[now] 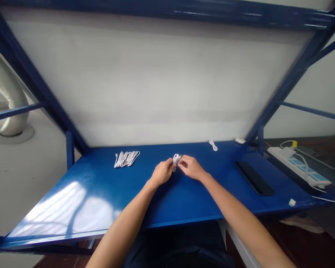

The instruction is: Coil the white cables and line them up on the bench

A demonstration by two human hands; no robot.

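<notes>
A small bundle of white cable (176, 159) is held between my two hands above the middle of the blue table (167, 208). My left hand (163, 172) pinches the bundle from its left side. On the right side, the fingers of my right hand (190, 167) are closed at the bundle's edge. Several coiled white cables (126, 159) lie in a row to the left. Another small white cable bundle (213, 145) rests near the back edge, to the right of my hands.
A dark flat phone-like object (254, 178) lies on the right. Behind it is a white mouse-like object (240, 140); a small white block (292, 202) sits at the front right. A power strip (300, 165) with plugged cords stands beyond. Blue frame posts flank a white panel.
</notes>
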